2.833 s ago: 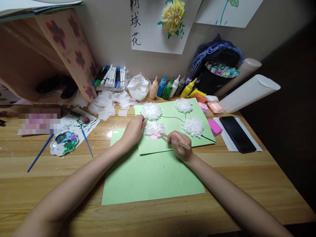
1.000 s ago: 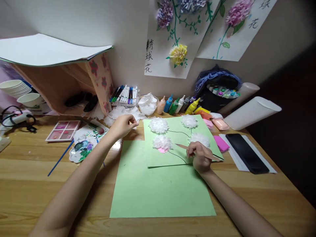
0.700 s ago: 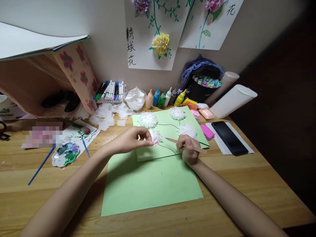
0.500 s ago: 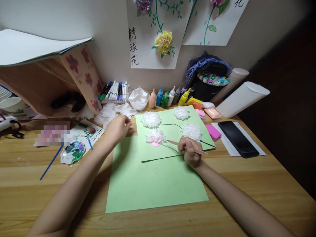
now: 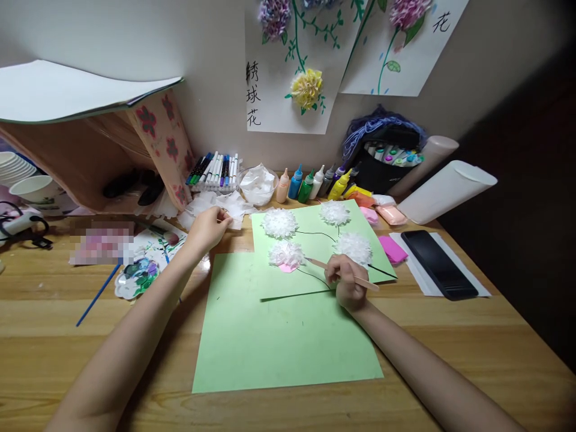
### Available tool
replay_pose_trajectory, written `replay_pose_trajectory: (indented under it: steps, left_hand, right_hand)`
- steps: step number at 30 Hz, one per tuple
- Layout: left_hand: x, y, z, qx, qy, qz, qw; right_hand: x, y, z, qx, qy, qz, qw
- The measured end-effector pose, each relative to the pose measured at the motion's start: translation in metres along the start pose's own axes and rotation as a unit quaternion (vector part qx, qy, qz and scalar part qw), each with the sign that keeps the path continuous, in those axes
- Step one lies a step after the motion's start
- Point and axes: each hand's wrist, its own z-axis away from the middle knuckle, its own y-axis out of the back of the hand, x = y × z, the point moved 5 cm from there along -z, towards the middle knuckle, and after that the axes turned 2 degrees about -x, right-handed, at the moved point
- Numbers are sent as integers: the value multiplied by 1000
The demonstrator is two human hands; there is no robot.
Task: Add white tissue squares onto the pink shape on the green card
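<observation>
My left hand (image 5: 207, 229) reaches over torn white tissue paper (image 5: 238, 205) at the back of the table, thumb and finger pinched on a bit of it. Resting on the green card (image 5: 321, 282), my right hand (image 5: 346, 279) grips a slim pale stick (image 5: 366, 283) with a dark pointed tip. That tip is close to the lower left white paper flower (image 5: 287, 254), which has a pink patch at its bottom edge. Several ruffled white flowers sit on this card, with thin black lines drawn from them. A larger green sheet (image 5: 288, 348) lies underneath.
Paint bottles (image 5: 308, 186), a bowl of tissue (image 5: 258, 185) and markers (image 5: 216, 168) line the wall. A phone (image 5: 438, 264) lies at right beside pink paper (image 5: 393, 249). To the left are a paint palette (image 5: 135, 279) and a blue brush (image 5: 99, 294).
My left hand has moved onto the white tissue paper, and its fingers have closed on a piece. The right hand keeps its place with the stick. The view has shifted slightly.
</observation>
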Motion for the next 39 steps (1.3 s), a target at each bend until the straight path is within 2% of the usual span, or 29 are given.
replay_pose_trajectory:
  steps: [2, 4, 6, 8, 9, 11, 13, 17, 19, 25, 29, 33, 39]
  left_hand:
    - [14, 3, 5, -27, -27, 101, 994]
    - [34, -4, 16, -95, -51, 219, 970]
    - [57, -21, 33, -189, -74, 306, 930]
    - [76, -40, 50, -237, -104, 328, 909]
    - [83, -50, 58, -247, -114, 323, 907]
    - [93, -66, 70, -244, -140, 298, 912]
    - [98, -77, 79, -228, -169, 256, 924]
    - [104, -85, 86, -189, -199, 181, 944]
    - [105, -85, 87, -176, -195, 167, 950]
    - [106, -89, 87, -145, -204, 149, 957]
    - [106, -89, 88, -135, -211, 149, 957]
    - [109, -85, 89, -137, -225, 180, 948]
    - [106, -89, 88, -134, -227, 182, 947]
  right_hand:
    - [3, 1, 0, 11, -16, -4, 1000]
    - [5, 1, 0, 24, -27, -1, 999]
    - [5, 3, -1, 41, -32, 6, 999]
    - [3, 5, -1, 57, -28, 10, 998]
    - [1, 6, -1, 64, -22, 13, 998]
    - [-4, 8, -1, 69, 6, 22, 997]
    - [-14, 7, -2, 46, 57, 38, 997]
    - [-33, -5, -2, -79, 190, 77, 976]
    - [-37, -11, -2, -123, 230, 105, 960]
    - [-31, -17, -6, -150, 217, 170, 949]
    - [-31, -15, -6, -139, 213, 170, 952]
    - [-38, -12, -3, -122, 243, 157, 949]
    - [-36, -15, -4, -138, 241, 191, 941]
